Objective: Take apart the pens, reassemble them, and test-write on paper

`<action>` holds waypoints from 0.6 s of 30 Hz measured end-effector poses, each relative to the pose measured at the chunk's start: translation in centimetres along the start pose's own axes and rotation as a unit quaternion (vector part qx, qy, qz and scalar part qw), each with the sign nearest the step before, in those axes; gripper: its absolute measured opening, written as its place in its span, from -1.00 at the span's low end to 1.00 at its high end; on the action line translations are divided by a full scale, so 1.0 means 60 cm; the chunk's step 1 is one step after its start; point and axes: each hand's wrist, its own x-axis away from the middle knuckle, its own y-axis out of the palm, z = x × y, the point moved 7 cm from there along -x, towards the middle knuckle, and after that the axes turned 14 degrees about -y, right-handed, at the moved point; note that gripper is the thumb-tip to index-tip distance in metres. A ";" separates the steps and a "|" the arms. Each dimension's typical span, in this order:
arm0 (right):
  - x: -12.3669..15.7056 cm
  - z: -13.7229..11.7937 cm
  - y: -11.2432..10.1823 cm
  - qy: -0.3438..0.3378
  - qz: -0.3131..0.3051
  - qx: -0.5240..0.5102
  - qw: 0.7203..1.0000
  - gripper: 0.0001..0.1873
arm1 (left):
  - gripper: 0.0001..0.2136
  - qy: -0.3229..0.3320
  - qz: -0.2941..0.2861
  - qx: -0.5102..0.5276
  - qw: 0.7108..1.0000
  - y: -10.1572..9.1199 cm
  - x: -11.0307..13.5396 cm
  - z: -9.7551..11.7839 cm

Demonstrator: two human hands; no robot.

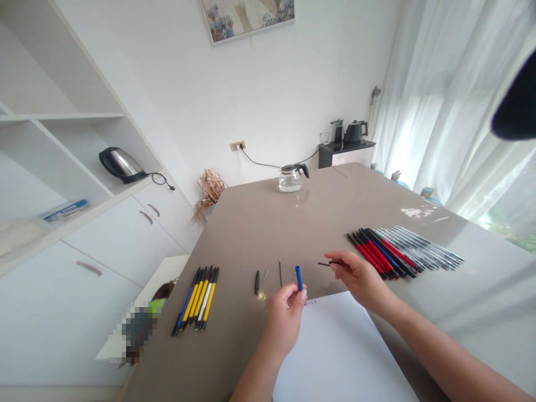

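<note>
A white sheet of paper (347, 352) lies closest to me on the grey surface (259, 223), and both my forearms reach out over it. My left hand (285, 315) is raised just above the paper's far edge, fingers pinched together on a short blue pen barrel (298, 277) that stands almost upright between my fingertips. My right hand (358, 276) hovers a little further out and to the right, its thumb and forefinger closed on a thin black pen part (324, 263) that sticks out sideways toward the left. The two hands are near each other but not touching.

On the surface just beyond my left hand lie three small loose pieces: a black pen tip (257, 282), a tiny spring (266, 275) beside it, and a thin refill (280, 272) lying lengthwise away from me.

Further left sits a neat row of yellow, blue and white pens (196, 301), side by side. To the right of my right hand is a larger fanned row of pens (402, 252): red and black ones nearest the hand, one blue, then clear ones at the far end.

At the far edge of the surface stands a glass coffee pot (292, 177) with a black handle.
</note>
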 end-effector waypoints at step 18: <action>0.011 -0.049 0.009 -0.040 -0.019 -0.095 0.995 -0.81 | -0.84 0.127 0.029 -0.255 0.958 0.015 0.024 0.041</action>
